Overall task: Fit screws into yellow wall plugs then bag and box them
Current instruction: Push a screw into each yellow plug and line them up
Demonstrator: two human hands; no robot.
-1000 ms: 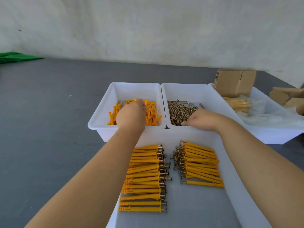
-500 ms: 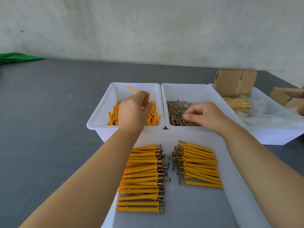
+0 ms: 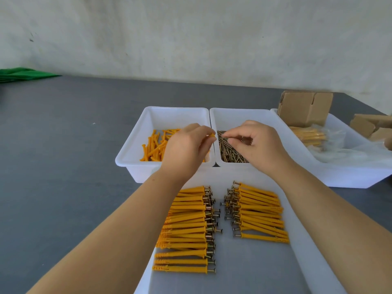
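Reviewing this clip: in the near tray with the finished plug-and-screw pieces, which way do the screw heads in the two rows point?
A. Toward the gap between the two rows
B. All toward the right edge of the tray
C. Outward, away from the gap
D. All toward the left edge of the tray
A: in the near tray, the left row has its screw heads at its right end and the right row at its left end, so both face the middle gap.
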